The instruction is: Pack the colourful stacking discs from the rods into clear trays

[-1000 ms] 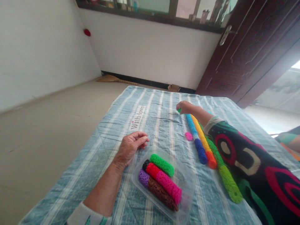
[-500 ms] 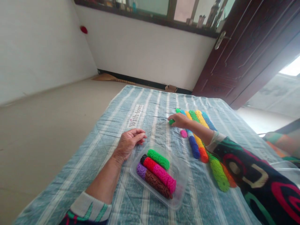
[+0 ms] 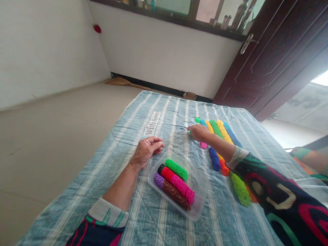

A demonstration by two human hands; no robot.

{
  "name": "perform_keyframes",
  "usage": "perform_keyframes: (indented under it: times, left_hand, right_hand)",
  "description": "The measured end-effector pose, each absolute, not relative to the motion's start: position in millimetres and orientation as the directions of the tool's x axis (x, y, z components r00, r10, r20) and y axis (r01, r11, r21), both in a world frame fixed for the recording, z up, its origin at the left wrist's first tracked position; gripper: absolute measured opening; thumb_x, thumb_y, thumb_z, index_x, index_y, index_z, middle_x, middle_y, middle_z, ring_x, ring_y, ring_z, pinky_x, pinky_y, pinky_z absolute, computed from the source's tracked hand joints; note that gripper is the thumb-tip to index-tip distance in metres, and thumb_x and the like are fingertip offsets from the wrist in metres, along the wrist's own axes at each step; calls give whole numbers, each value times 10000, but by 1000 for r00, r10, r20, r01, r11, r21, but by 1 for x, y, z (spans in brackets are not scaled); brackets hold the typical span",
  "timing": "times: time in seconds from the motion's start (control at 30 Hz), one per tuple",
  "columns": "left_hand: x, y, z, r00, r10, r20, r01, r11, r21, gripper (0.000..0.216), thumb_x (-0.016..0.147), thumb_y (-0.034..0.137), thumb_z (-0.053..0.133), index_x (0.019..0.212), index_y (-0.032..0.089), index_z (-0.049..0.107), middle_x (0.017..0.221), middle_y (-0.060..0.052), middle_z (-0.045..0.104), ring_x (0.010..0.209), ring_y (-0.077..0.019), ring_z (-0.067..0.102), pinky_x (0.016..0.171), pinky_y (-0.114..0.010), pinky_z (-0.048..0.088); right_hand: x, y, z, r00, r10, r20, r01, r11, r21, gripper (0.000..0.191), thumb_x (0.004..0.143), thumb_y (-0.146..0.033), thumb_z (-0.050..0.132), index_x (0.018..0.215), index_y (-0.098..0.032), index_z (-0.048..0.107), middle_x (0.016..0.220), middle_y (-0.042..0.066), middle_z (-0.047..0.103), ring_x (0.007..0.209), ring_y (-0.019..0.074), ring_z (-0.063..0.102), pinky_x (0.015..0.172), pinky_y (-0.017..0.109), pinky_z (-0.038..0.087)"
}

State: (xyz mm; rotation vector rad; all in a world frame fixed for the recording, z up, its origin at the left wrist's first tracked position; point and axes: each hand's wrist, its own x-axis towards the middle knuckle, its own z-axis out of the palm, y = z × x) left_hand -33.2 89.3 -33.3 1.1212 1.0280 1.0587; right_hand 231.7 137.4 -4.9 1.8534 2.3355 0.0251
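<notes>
My right hand (image 3: pixel 199 132) reaches over the far part of the table, its fingers closed on a small green disc (image 3: pixel 190 132) that is mostly hidden beneath them. Beside it lie rows of stacked plastic disc pieces, among them a yellow row (image 3: pixel 224 131), a dark blue stack (image 3: pixel 214 159) and a lime stack (image 3: pixel 241 190). A loose pink disc (image 3: pixel 203 145) and another green disc (image 3: pixel 197 120) lie near that hand. My left hand (image 3: pixel 148 149) rests curled at the clear plastic box (image 3: pixel 199 208), nothing visible in its fingers. Inside the box are green (image 3: pixel 176 169), red-and-pink, and purple-and-brown stacks.
A blue striped cloth (image 3: pixel 120 150) covers the table, with a "With love" label (image 3: pixel 153 123) on it. Another clear container (image 3: pixel 311 186) stands at the right edge. Beyond are a wall, a dark red door (image 3: pixel 246 68) and a windowsill with bottles.
My right hand's fingers now cover more of the green disc. The whole view has shifted slightly; my left hand keeps its pose and the box contents look the same.
</notes>
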Motion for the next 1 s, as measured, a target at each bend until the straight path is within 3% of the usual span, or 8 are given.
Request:
perform_keyframes:
  times: [0.2, 0.37, 0.47, 0.57, 0.73, 0.83, 1.0]
  left_hand:
    - [-31, 90, -33, 188, 979, -74, -123, 98, 988, 308, 569, 335, 788, 770, 131, 674, 681, -42, 696, 547, -114, 573, 528, -230, 450]
    - [-31, 91, -36, 202, 977, -60, -99, 82, 992, 306, 576, 345, 789, 771, 134, 682, 700, -39, 696, 567, -115, 581, 548, -233, 458]
    - [-30, 91, -37, 204, 977, -64, -116, 89, 989, 277, 584, 329, 779, 761, 139, 683, 688, -29, 692, 567, -109, 580, 558, -229, 457]
    - [-29, 90, -35, 203, 978, -53, -107, 76, 991, 254, 589, 322, 768, 744, 139, 684, 677, -29, 690, 545, -104, 564, 545, -230, 449]
    - [-27, 82, -14, 184, 981, 62, 7, -64, 998, 219, 627, 339, 733, 693, 137, 682, 612, -20, 664, 488, -99, 515, 496, -233, 412]
    - [-23, 71, 10, 285, 951, 117, 19, -128, 992, 214, 643, 339, 735, 726, 146, 696, 646, -23, 681, 500, -100, 517, 487, -232, 394]
    - [-12, 49, 37, 524, 851, 32, -49, -8, 999, 307, 676, 401, 746, 841, 145, 707, 696, -44, 688, 601, -149, 610, 494, -230, 412]
  right_hand:
    - [234, 125, 6, -257, 964, -70, 966, 259, 21, 332, 804, -157, 556, 1118, -211, 648, 1014, 64, 710, 953, 213, 632, 749, 254, 420]
    - [221, 82, 42, -451, 890, 68, 828, 446, -340, 136, 734, -154, 614, 850, -180, 679, 748, -23, 663, 685, 112, 581, 670, 218, 389]
    - [206, 47, 62, -585, 811, 3, 688, 497, -529, 82, 736, -170, 623, 804, -192, 663, 668, -58, 618, 599, 74, 527, 611, 205, 377]
    - [193, 20, 69, -684, 729, -21, 571, 517, -638, 84, 750, -151, 607, 798, -195, 660, 695, -51, 633, 617, 70, 538, 614, 211, 389]
    - [184, 5, 63, -568, 820, 75, 546, 444, -711, 62, 753, -147, 617, 781, -184, 658, 666, -49, 611, 596, 68, 526, 587, 213, 392]
    - [183, 10, 56, -466, 867, 176, 505, 424, -752, 52, 741, -149, 630, 776, -173, 661, 653, -44, 597, 572, 68, 505, 570, 221, 387]
    - [176, 18, 48, -366, 863, 348, 450, 491, -746, 78, 758, -158, 628, 792, -177, 696, 685, -28, 607, 585, 74, 498, 557, 223, 368]
